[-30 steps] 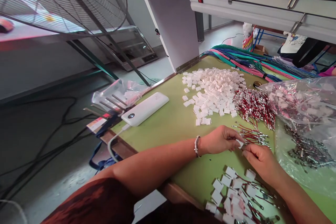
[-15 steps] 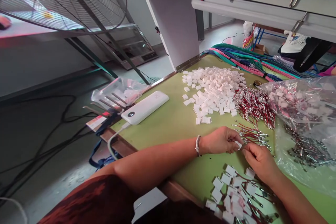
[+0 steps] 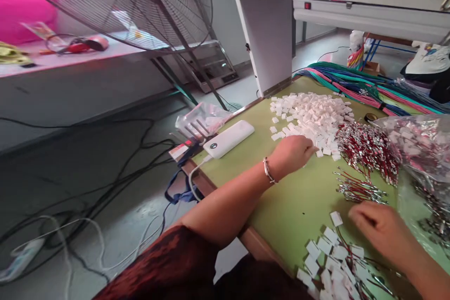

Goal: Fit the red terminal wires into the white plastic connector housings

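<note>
Has a white power bank (image 3: pixel 232 138) on the left side of the green table (image 3: pixel 281 218), with a pale cable (image 3: pixel 190 180) running from its near end. Wears a bracelet (image 3: pixel 268 171) on the left wrist. Holds the left hand (image 3: pixel 291 154) at the near side of a heap of white connectors (image 3: pixel 312 108), with fingers curled inward; cannot tell whether a piece sits between the fingertips. Has wired connectors (image 3: pixel 336 277) strewn near the body, dark red wires trailing from them. Has a small row of red leads (image 3: pixel 362 191) just below a larger lead heap (image 3: pixel 369 150). Curls the right hand (image 3: pixel 379 225) loosely between that row and the wired connectors; cannot tell whether anything is grasped. Has a clear plastic bag (image 3: pixel 422 150) of white pieces farther right.
</note>
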`<action>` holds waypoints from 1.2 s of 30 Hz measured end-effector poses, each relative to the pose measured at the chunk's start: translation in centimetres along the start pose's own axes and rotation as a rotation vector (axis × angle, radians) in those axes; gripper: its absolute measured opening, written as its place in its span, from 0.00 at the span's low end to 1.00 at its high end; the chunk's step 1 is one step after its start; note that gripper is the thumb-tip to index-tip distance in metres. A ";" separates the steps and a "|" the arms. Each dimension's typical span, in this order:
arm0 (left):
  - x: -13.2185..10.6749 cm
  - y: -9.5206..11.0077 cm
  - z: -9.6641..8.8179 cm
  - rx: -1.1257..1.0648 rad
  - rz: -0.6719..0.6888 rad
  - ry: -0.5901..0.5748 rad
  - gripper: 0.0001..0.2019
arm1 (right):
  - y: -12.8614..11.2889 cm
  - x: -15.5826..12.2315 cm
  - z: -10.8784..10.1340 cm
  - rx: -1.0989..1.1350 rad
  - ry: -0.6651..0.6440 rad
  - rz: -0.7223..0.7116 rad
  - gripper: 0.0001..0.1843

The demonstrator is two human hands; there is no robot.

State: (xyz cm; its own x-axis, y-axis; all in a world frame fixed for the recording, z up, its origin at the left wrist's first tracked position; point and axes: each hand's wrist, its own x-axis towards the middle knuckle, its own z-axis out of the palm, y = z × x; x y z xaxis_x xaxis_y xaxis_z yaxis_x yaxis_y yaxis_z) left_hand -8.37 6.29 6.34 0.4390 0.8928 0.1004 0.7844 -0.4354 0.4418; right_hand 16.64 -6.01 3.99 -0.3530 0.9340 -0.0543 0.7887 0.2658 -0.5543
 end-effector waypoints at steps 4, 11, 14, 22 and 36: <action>0.4 -0.9 -0.5 0.199 -0.140 -0.132 0.18 | 3.9 1.6 -0.1 -0.359 0.408 0.102 0.15; -0.1 -0.2 2.6 0.213 0.057 -0.270 0.08 | 4.0 1.8 1.0 -0.559 0.440 -0.050 0.17; -0.1 -0.3 3.8 0.102 0.167 -0.233 0.09 | 3.2 1.6 0.8 -0.475 0.473 -0.064 0.16; 0.1 -0.2 4.3 -0.228 0.222 -0.096 0.12 | 1.5 1.3 0.6 -0.116 0.368 0.045 0.11; -0.8 2.1 5.5 -1.240 0.078 -0.235 0.19 | -0.7 0.6 -0.2 0.137 0.487 0.047 0.13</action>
State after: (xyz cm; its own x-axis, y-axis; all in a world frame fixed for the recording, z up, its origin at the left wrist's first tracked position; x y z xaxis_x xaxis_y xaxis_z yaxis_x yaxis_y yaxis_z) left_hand -4.72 4.03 2.30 0.6324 0.7723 0.0594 -0.1275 0.0282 0.9914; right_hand 15.98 -5.56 4.53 -0.0174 0.9557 0.2937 0.7136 0.2176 -0.6659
